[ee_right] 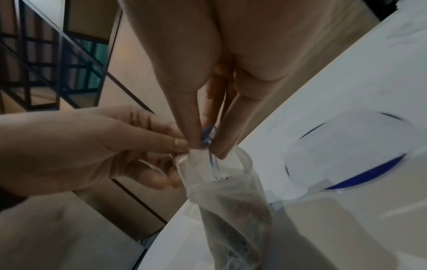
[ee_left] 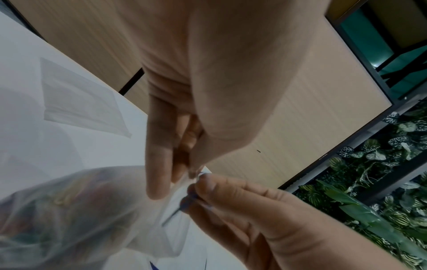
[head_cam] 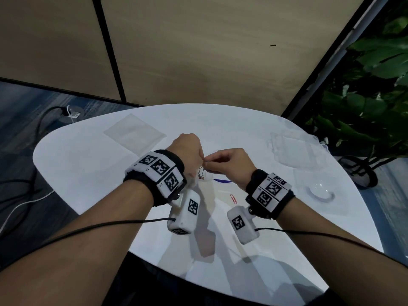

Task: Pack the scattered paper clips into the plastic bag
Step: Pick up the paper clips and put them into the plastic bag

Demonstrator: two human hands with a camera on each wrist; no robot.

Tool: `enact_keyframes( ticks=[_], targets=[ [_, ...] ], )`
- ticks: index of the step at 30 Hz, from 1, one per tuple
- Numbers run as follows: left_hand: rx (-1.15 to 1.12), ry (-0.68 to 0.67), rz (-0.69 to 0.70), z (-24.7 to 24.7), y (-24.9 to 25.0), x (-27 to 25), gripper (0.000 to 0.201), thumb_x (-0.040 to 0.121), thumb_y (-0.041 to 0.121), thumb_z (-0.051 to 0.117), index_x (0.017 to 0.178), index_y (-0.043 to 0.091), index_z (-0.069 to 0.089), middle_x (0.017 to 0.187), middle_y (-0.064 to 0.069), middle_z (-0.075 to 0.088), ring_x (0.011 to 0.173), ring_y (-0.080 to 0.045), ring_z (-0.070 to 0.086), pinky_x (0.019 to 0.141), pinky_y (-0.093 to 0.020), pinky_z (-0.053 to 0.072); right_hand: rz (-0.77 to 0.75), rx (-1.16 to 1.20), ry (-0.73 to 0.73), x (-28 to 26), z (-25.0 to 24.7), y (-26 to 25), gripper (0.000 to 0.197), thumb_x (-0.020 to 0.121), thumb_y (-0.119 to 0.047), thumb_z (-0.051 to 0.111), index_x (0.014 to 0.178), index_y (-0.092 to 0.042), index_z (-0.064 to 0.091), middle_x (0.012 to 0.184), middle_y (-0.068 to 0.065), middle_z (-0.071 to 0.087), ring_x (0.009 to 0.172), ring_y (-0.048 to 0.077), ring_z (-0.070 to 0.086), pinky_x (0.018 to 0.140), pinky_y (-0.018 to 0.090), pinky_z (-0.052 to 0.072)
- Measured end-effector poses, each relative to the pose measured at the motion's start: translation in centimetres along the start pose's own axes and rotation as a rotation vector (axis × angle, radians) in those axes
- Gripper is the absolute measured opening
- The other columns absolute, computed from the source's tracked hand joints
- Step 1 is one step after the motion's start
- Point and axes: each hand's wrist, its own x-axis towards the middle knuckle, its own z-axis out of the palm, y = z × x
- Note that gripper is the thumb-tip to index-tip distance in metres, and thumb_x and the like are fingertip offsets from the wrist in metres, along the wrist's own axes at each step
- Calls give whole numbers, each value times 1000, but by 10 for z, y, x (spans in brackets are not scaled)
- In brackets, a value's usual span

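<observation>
A small clear plastic bag (ee_right: 231,210) with several coloured paper clips inside hangs over the white table (head_cam: 88,173). My left hand (ee_left: 184,175) pinches the rim of the bag and keeps its mouth open. The thumb and fingers of my right hand (ee_right: 205,146) pinch a blue paper clip (ee_right: 209,135) whose lower end reaches into the bag's mouth. In the head view both hands meet above the table's middle, left hand (head_cam: 199,160) and right hand (head_cam: 205,163). One pink paper clip (head_cam: 233,198) lies on the table near my right wrist.
A flat clear bag (head_cam: 134,133) lies at the far left of the table. A clear plastic box (head_cam: 295,149) and a round clear lid (head_cam: 320,191) sit at the right. A round piece with a blue rim (ee_right: 346,151) lies under my hands. Plants (head_cam: 375,85) stand beyond the right edge.
</observation>
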Motion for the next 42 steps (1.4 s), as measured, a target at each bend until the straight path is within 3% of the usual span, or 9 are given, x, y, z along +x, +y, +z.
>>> enact_keyframes(
  ticks=[2,7,11,17,23,30,34,39,42],
  targets=[
    [-15,18,7,0,1,0,19,88,9,63,97,13,79,93,-5,74,88,-24,71,79,-32,59,-16,-97,-4,-2,0,-1,19,70,-25,82,87,-18,79,86,5,78,86,23,75,85,45,59],
    [-28,37,-7,-4,0,0,26,89,1,54,96,9,78,84,-5,73,86,-25,72,83,-36,61,-19,-353,169,-4,-23,7,9,79,-4,75,77,-13,75,72,2,73,64,22,73,63,35,63],
    [-20,34,2,-6,1,-3,28,90,1,52,102,8,76,79,-3,68,86,-25,72,83,-36,61,270,-699,27,-14,-37,44,14,64,-5,84,69,-13,74,67,1,73,58,20,72,60,33,63],
    [0,7,0,-10,1,-5,28,88,-2,52,99,7,76,65,-2,66,81,-27,75,81,-39,62,229,-773,7,-21,-22,61,21,65,-4,72,54,-21,69,53,-6,68,52,12,64,53,20,53],
    [-5,-12,6,-8,3,-8,27,89,-2,55,103,8,76,79,-5,71,83,-27,75,81,-39,62,327,-801,-237,-28,-20,59,12,59,-4,75,69,-10,74,69,6,75,49,12,62,57,22,57],
    [-16,-32,21,-6,6,-10,28,93,0,50,101,9,76,62,1,63,76,-28,76,79,-41,63,-12,-367,-94,-24,-23,0,10,71,0,80,73,-5,71,66,11,71,57,18,67,61,29,59],
    [-4,-43,33,-4,8,-10,25,93,3,53,98,14,76,61,3,62,72,-26,75,79,-39,63,-119,-155,-20,-23,-12,-18,12,73,-5,82,74,-7,71,73,16,72,71,33,72,70,36,62],
    [-72,-93,26,-16,-3,-7,30,97,0,49,95,15,75,74,-9,68,69,-26,75,74,-38,64,-266,-456,115,-12,-15,-9,25,82,-1,65,99,-19,71,93,-1,73,81,16,70,73,28,59],
    [-152,-130,38,-27,-11,-8,30,99,4,46,95,13,74,79,-12,67,67,-23,70,70,-32,63,-288,-598,-11,-15,-14,-2,29,84,-12,70,110,-25,70,111,-8,69,94,7,65,80,25,56]
  ],
)
